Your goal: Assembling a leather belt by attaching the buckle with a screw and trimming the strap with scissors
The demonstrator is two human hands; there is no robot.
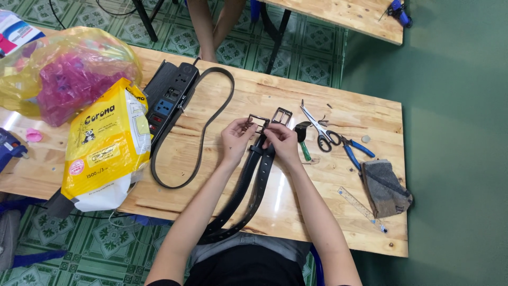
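Pinching metal buckle (pixel 257 123) with left hand (pixel 236 139) and right hand (pixel 280 142), both clenched on it at black belt (pixel 253 182) end; scissors (pixel 319 128) right.

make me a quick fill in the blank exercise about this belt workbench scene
1. Both hands, left hand and right hand, hold a metal ____ at the end of the black belt.
2. The scissors lie beside pliers with ____ handles.
3. The power strip is ____ in colour.

Missing words: buckle; blue; black

Scissors (pixel 319 128), blue pliers (pixel 355 151) beside; power strip (pixel 170 98), yellow bag (pixel 106 145) left.
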